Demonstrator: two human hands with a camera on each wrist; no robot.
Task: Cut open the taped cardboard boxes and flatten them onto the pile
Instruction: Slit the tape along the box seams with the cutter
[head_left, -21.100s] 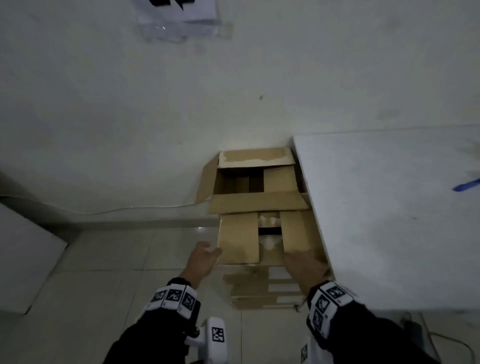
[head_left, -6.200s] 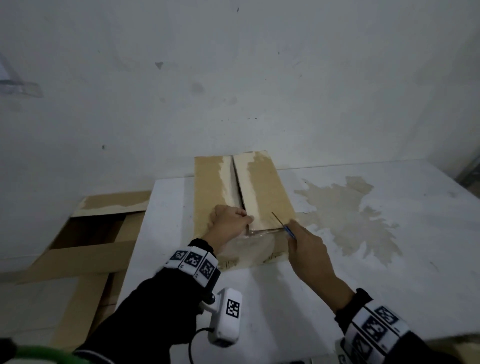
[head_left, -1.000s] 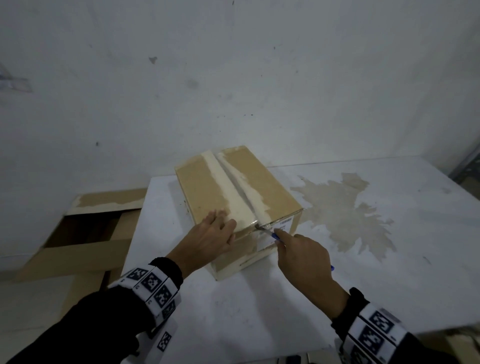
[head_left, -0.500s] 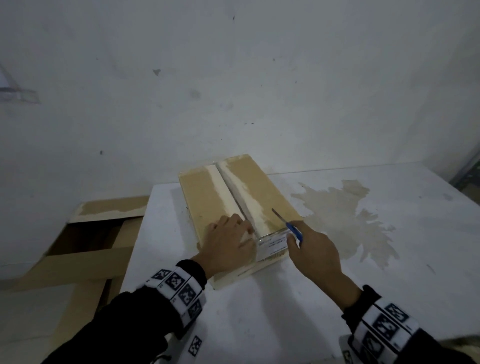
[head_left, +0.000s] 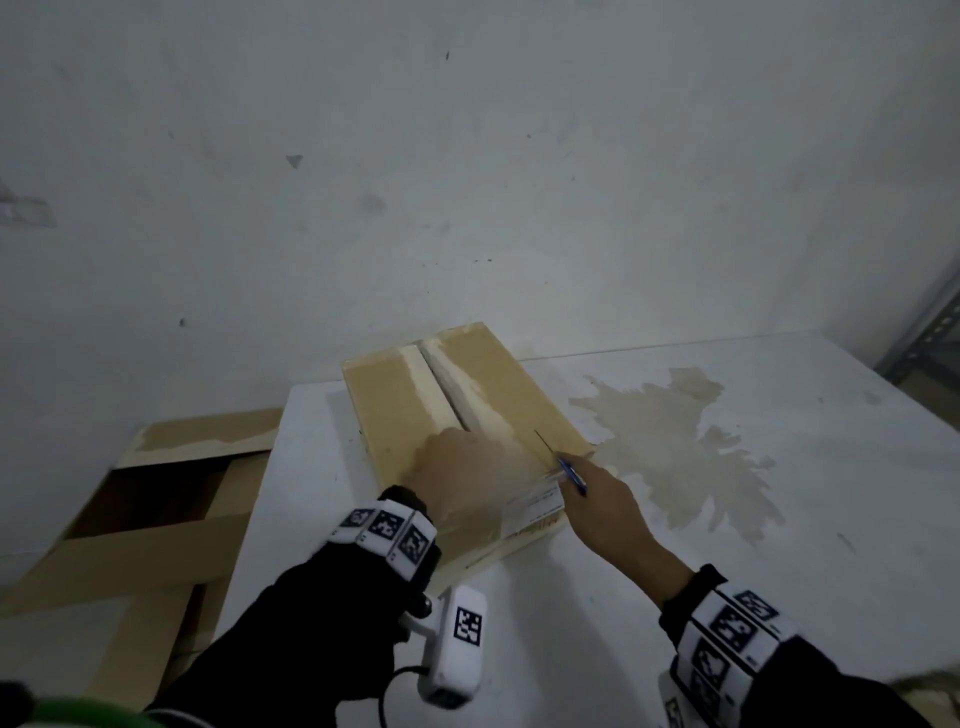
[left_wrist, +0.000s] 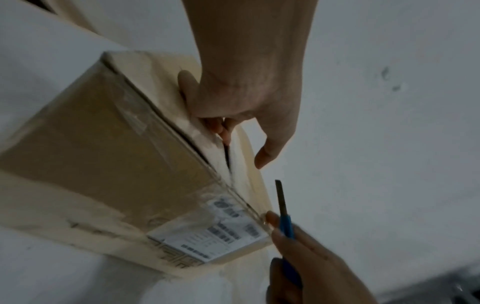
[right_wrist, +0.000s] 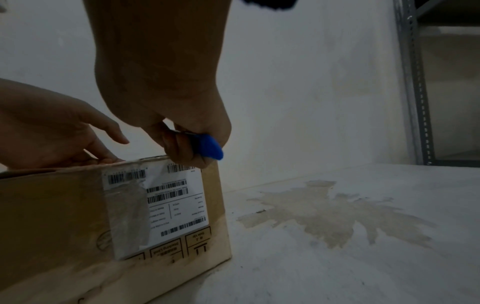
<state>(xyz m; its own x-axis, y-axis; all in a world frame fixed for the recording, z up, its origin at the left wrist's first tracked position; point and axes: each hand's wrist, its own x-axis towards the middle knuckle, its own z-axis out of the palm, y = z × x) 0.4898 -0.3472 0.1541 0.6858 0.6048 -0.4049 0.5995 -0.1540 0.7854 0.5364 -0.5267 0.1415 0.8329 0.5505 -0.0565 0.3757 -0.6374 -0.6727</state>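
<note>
Gripping blue knife, right hand beside box, left hand atop

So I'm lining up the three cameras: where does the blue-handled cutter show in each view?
Head: blue-handled cutter centre, in the right hand.
Left wrist: lower right, blade pointing up.
Right wrist: only the handle end, upper centre.
Shared landmark: shipping label on the box's near end.
</note>
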